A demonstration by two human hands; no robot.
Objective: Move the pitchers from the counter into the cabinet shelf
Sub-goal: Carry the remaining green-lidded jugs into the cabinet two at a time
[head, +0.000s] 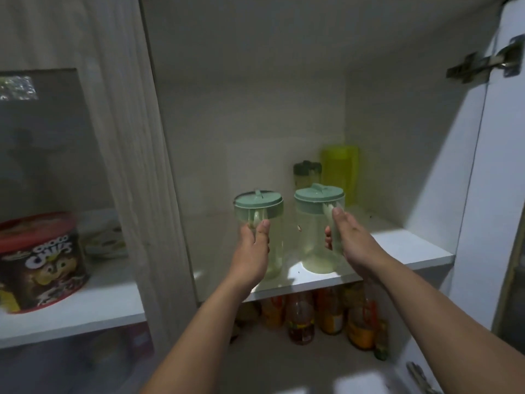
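on the cabinet shelf (412, 245), just beyond each grip, stand the two pitchers, upright and side by side near the front edge. the left hand (252, 251) holds the left pitcher (260, 223) by its handle, fingers curled round it and thumb lying up the near side; the right hand (352, 237) holds the right pitcher (316, 226) the same way, fingertips showing past the handle on the inner side. both grips are thus narrow and closed on a handle, which faces the person so that each vessel can be carried upright and steered in without tipping. the right pitcher's base appears to rest on the shelf; whether the left one's base touches cannot be told, since the wrist hides it. both green lids sit on top. behind the right grip, well back against the wall, stand a yellow container (341, 172) and a small dark-lidded jar (306, 173), which likely explains the forward placement. below the grips, on the lower shelf, bottles (301, 319) stand in a row. judged from this, release is the remaining step.
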